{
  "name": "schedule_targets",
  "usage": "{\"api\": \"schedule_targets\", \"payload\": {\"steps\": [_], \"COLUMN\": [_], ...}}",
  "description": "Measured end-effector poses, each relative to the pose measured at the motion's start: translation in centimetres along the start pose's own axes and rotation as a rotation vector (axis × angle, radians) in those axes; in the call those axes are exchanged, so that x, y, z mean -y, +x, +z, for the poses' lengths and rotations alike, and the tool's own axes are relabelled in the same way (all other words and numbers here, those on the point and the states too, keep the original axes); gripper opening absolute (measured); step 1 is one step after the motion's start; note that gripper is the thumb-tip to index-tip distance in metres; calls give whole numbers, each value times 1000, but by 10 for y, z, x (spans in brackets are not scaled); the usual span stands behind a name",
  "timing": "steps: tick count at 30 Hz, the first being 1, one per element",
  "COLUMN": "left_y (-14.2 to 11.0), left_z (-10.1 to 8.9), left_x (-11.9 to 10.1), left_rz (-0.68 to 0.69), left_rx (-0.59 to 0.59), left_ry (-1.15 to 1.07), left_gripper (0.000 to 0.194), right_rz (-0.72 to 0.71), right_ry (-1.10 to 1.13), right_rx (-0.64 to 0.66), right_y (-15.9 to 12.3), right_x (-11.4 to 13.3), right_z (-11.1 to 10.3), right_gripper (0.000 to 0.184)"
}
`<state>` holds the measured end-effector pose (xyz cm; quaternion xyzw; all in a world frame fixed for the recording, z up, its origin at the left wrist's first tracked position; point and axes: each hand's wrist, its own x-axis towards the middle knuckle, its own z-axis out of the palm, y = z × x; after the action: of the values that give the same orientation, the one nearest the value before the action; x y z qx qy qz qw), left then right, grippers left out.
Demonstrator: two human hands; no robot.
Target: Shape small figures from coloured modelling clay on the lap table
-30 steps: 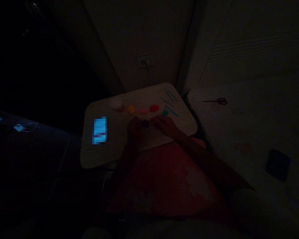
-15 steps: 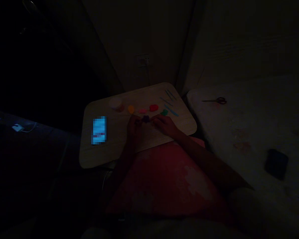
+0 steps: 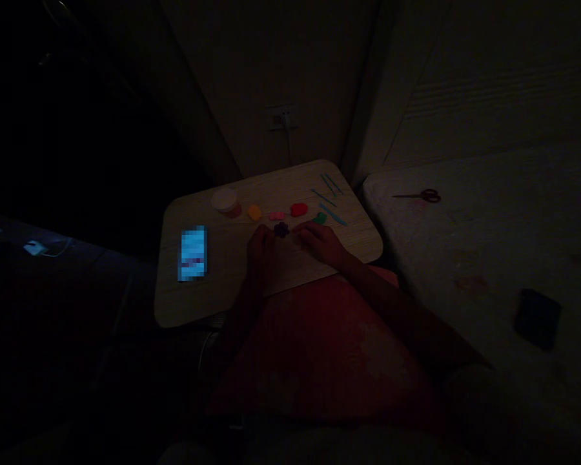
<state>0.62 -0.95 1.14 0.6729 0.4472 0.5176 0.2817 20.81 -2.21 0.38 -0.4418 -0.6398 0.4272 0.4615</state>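
A small dark purple lump of modelling clay, lobed like a flower, is between my hands above the small table. My left hand is closed, its fingertips pinching the purple clay's left edge. Just right of the clay is my right hand, thumb and fingers drawn together; whether a bit of clay is between them is too dark to make out. Beyond my hands lie lumps of yellow clay, pink clay and red clay. Green clay rests by my right knuckles.
Several thin blue-green modelling tools lie at the table's right. At the back left stands a pale tub, with a lit phone nearer me. Scissors and a dark object lie on the pale surface to the right.
The purple clay has shifted slightly left and shows more of its lobed outline. My right fingertips are now a little apart from it. The view is slightly brighter.
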Motion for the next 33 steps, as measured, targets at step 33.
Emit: {"api": "schedule_targets", "payload": {"steps": [33], "left_y": [0], "left_z": [-1], "left_x": [-1], "left_rz": [87], "left_rx": [199], "left_ry": [145], "left_gripper": [33], "right_rz": [-56], "right_ry": [-93], "right_rx": [-4], "right_y": [-2], "right_x": [0], "right_z": [-1], "right_gripper": [37]}}
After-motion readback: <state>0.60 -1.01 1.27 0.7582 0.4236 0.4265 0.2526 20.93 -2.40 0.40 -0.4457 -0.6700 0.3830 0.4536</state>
